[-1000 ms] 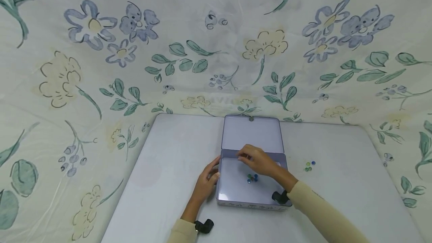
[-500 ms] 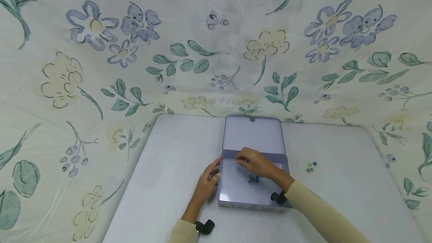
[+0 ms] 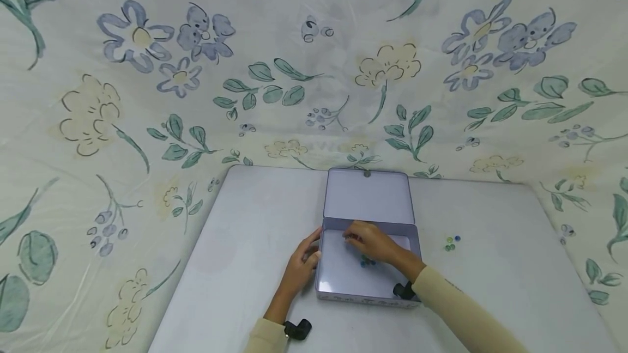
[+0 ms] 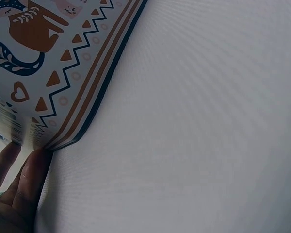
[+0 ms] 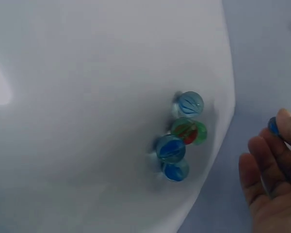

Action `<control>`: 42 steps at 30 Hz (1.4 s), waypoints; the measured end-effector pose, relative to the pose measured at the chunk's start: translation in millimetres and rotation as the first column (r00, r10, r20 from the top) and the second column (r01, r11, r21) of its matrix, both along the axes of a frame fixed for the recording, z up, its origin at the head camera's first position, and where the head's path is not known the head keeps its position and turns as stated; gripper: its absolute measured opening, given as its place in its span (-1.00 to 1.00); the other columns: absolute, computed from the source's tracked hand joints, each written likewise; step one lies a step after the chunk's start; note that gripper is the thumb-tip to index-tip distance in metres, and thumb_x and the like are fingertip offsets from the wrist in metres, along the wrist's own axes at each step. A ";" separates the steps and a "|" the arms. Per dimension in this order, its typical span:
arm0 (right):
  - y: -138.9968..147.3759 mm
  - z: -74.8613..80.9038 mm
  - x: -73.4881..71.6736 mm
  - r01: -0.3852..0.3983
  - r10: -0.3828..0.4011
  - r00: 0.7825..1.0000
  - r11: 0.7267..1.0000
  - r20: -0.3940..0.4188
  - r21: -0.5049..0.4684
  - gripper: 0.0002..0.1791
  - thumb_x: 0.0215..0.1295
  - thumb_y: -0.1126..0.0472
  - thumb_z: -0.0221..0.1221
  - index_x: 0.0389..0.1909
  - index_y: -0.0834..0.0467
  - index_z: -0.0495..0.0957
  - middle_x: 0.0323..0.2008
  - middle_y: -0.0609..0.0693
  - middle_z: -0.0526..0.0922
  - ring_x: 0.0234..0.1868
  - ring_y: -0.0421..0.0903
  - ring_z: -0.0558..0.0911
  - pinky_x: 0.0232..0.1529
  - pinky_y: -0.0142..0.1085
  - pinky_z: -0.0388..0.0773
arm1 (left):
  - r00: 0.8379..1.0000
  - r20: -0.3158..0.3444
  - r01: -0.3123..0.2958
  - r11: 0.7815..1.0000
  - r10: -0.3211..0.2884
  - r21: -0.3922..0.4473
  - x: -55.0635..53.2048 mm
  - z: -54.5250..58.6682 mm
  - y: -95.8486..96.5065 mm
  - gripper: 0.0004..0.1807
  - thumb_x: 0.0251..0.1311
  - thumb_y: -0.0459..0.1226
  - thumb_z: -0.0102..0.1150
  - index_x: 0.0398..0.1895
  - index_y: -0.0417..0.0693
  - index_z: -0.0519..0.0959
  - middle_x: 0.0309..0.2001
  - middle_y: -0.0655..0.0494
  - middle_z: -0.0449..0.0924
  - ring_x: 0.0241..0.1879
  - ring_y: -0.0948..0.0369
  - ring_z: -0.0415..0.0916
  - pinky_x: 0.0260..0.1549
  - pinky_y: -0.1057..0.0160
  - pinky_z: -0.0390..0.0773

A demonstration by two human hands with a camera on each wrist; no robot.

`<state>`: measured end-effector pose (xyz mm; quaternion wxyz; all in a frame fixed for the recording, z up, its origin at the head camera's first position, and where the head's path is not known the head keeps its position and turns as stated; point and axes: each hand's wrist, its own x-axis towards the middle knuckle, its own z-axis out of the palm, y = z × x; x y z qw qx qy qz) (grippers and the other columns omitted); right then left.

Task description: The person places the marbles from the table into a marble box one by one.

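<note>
Well, the right hand (image 3: 370,241) pinched a blue marble (image 5: 272,125) over the open tin (image 3: 340,282), near more marbles (image 5: 170,148) inside; the left hand (image 3: 298,267), fingers uncurled, touched the tin's side.

Vs 1 s ago, R hand (image 3: 373,241) has come down a bit over the tin (image 3: 343,277): it overlapped the open lid (image 3: 369,196), now barely reaches lid's near edge. Marbles (image 3: 368,261) inside look darker.
</note>
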<state>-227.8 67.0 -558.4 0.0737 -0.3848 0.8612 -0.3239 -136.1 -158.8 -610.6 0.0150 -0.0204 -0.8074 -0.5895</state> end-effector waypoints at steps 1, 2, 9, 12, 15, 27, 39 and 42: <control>0.3 -1.4 0.1 0.002 -0.002 1.000 1.000 -0.002 0.001 -0.81 0.36 0.27 0.23 -0.06 0.19 0.67 -0.18 -0.10 0.66 -0.17 -0.23 0.63 -0.16 -0.44 0.62 | 1.000 0.003 -0.003 1.000 0.003 -0.004 0.0 -0.6 0.0 -0.39 0.42 -0.21 0.01 0.49 0.43 0.25 0.45 0.02 0.33 0.26 -0.15 0.46 -0.09 0.08 0.71; 0.3 -2.6 0.2 0.004 -0.004 1.000 1.000 -0.004 0.003 -0.81 0.36 0.26 0.24 -0.06 0.19 0.67 -0.18 -0.10 0.66 -0.17 -0.24 0.62 -0.16 -0.44 0.62 | 1.000 -0.001 -0.001 1.000 0.001 -0.003 0.1 -0.9 0.1 -0.39 0.42 -0.21 0.01 0.50 0.41 0.25 0.45 0.01 0.33 0.26 -0.16 0.46 -0.10 0.07 0.71; -0.5 -9.1 -1.4 -0.004 0.005 0.999 1.000 -0.043 0.026 -0.83 0.33 0.28 0.25 -0.09 0.18 0.69 -0.21 -0.09 0.67 -0.22 -0.26 0.61 -0.22 -0.46 0.62 | 1.000 0.004 -0.009 1.000 0.009 -0.010 -0.4 0.5 1.0 -0.38 0.42 -0.23 0.01 0.49 0.45 0.25 0.45 0.05 0.34 0.25 -0.11 0.48 -0.09 0.08 0.71; 0.2 -14.1 -2.8 -0.011 0.016 0.997 0.997 -0.070 0.075 -0.84 0.34 0.26 0.25 -0.10 0.15 0.69 -0.19 -0.10 0.67 -0.20 -0.27 0.63 -0.20 -0.47 0.62 | 1.000 0.004 -0.005 1.000 0.005 -0.009 -0.2 1.5 1.5 -0.38 0.42 -0.23 0.00 0.49 0.45 0.25 0.45 0.04 0.33 0.26 -0.11 0.48 -0.09 0.09 0.70; 1.6 -17.0 -3.6 -0.021 0.029 0.997 0.994 -0.076 0.107 -0.84 0.34 0.25 0.25 -0.10 0.13 0.69 -0.16 -0.09 0.68 -0.16 -0.24 0.65 -0.15 -0.44 0.64 | 1.000 0.007 -0.007 1.000 0.008 -0.016 -0.1 2.0 1.8 -0.38 0.42 -0.22 0.00 0.49 0.46 0.24 0.46 0.06 0.33 0.26 -0.10 0.48 -0.09 0.09 0.70; 2.9 -18.6 -3.2 -0.062 0.071 0.995 0.990 -0.067 0.126 -0.88 0.29 0.29 0.28 -0.17 0.13 0.70 -0.20 -0.06 0.71 -0.16 -0.19 0.67 -0.11 -0.40 0.65 | 1.000 0.005 -0.014 1.000 0.014 -0.018 -0.1 2.1 2.4 -0.40 0.43 -0.22 0.00 0.49 0.40 0.26 0.45 0.04 0.34 0.25 -0.13 0.48 -0.10 0.04 0.71; 2.2 -18.2 -1.4 -0.066 0.080 0.993 0.987 -0.089 0.147 -0.90 0.28 0.28 0.30 -0.20 0.12 0.68 -0.21 -0.08 0.67 -0.17 -0.20 0.64 -0.14 -0.42 0.63 | 1.000 -0.004 -0.013 1.000 0.013 -0.014 0.6 4.2 2.4 -0.39 0.42 -0.23 -0.01 0.49 0.43 0.25 0.45 0.02 0.34 0.24 -0.14 0.49 -0.11 0.07 0.72; 2.2 -19.0 -1.2 -0.063 0.079 0.992 0.986 -0.100 0.155 -0.90 0.27 0.28 0.31 -0.21 0.12 0.69 -0.22 -0.07 0.66 -0.19 -0.21 0.63 -0.16 -0.43 0.63 | 1.000 -0.009 -0.010 1.000 0.010 -0.013 0.7 3.5 1.9 -0.39 0.42 -0.23 0.00 0.50 0.40 0.25 0.45 0.01 0.34 0.24 -0.14 0.49 -0.12 0.10 0.72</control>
